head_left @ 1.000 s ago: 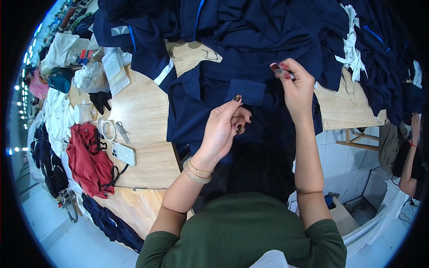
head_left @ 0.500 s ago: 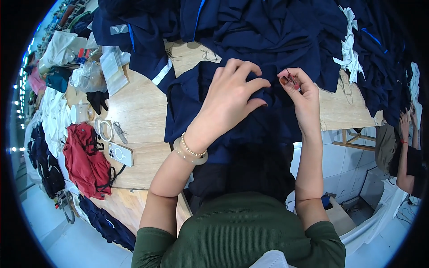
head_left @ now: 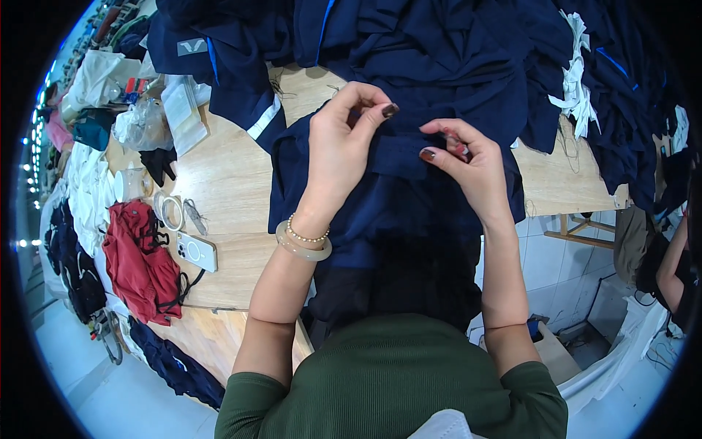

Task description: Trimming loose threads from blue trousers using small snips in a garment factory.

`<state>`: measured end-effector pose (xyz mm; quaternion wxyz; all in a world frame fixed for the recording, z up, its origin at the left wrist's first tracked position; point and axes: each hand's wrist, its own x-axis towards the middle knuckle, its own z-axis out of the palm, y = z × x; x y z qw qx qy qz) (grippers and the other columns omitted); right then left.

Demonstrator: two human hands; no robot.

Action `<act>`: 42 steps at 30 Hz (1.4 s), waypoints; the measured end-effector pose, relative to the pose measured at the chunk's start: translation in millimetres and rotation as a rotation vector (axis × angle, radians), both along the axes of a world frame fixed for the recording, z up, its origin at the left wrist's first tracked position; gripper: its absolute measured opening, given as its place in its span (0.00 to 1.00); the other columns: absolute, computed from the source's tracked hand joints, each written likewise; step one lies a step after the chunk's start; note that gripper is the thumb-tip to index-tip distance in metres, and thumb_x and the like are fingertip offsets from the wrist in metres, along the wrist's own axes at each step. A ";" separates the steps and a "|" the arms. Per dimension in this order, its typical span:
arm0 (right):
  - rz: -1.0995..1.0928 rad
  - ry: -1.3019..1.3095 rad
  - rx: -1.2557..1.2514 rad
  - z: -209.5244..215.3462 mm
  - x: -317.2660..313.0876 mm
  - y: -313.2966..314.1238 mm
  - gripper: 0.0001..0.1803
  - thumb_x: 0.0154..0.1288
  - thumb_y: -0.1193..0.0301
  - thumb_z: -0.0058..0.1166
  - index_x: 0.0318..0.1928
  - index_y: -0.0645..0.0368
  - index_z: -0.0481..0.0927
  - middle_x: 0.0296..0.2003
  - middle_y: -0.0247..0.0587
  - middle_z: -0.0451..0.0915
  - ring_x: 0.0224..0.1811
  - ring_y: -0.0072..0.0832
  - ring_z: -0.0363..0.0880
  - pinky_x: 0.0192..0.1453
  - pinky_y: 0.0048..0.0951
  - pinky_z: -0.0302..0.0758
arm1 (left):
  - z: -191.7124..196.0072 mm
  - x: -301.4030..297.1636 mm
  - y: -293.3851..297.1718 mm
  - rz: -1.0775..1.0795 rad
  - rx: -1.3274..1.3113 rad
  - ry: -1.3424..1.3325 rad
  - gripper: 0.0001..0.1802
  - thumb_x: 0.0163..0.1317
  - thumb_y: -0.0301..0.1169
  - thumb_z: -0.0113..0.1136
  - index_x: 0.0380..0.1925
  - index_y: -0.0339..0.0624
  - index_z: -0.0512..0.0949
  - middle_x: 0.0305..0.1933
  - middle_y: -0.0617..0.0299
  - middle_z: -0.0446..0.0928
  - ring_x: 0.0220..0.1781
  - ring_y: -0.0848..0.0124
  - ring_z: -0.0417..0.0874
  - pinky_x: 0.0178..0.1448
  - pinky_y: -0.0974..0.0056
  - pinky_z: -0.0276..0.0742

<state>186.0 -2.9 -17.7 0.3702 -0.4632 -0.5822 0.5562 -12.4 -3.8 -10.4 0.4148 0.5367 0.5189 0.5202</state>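
Observation:
A dark navy garment (head_left: 395,157) lies across the table edge and my lap, with a folded band showing between my hands. Over its left part is my left hand (head_left: 342,139), fingers curled and thumb drawn toward the index finger; anything pinched there is too small to make out. To the right, my right hand (head_left: 468,157) hovers with thumb and index finger apart. Its other fingers curl in around something small and reddish, mostly hidden, whose kind I cannot tell.
Navy garments with blue piping (head_left: 439,58) are heaped at the back. White fabric strips (head_left: 575,80) hang at back right. On the left lie a phone (head_left: 197,252), tape rolls (head_left: 172,212), a red bag (head_left: 142,263) and plastic bags (head_left: 142,124). Another person's arm (head_left: 673,267) shows at far right.
My left hand has pulled back leftward and turned, its spread fingers now curled in. My right hand has moved slightly left and down, thumb and index finger parting. The garment's band is now uncovered.

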 end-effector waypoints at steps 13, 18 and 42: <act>-0.039 -0.139 -0.005 -6.0 9.4 -10.7 0.11 0.58 0.80 0.66 0.41 0.62 0.79 0.34 0.30 0.81 0.39 0.16 0.77 0.47 0.20 0.74 | 7.2 -5.6 -21.4 -0.224 0.198 0.547 0.30 0.44 0.27 0.77 0.51 0.44 0.80 0.52 0.61 0.80 0.59 0.60 0.75 0.66 0.59 0.68; -0.071 -0.125 0.034 -10.3 -2.8 -9.4 0.08 0.61 0.81 0.63 0.40 0.65 0.79 0.33 0.33 0.82 0.38 0.15 0.78 0.46 0.20 0.76 | 0.2 -3.0 -20.8 -0.235 0.153 0.507 0.31 0.47 0.30 0.76 0.54 0.47 0.78 0.49 0.63 0.80 0.58 0.62 0.75 0.65 0.59 0.64; -0.158 -0.086 0.229 -3.7 18.9 5.4 0.07 0.69 0.73 0.59 0.36 0.65 0.78 0.31 0.33 0.79 0.35 0.18 0.72 0.41 0.21 0.70 | -0.1 0.2 -9.2 0.054 0.157 0.397 0.03 0.64 0.22 0.62 0.35 0.34 0.83 0.32 0.61 0.85 0.33 0.75 0.84 0.40 0.74 0.77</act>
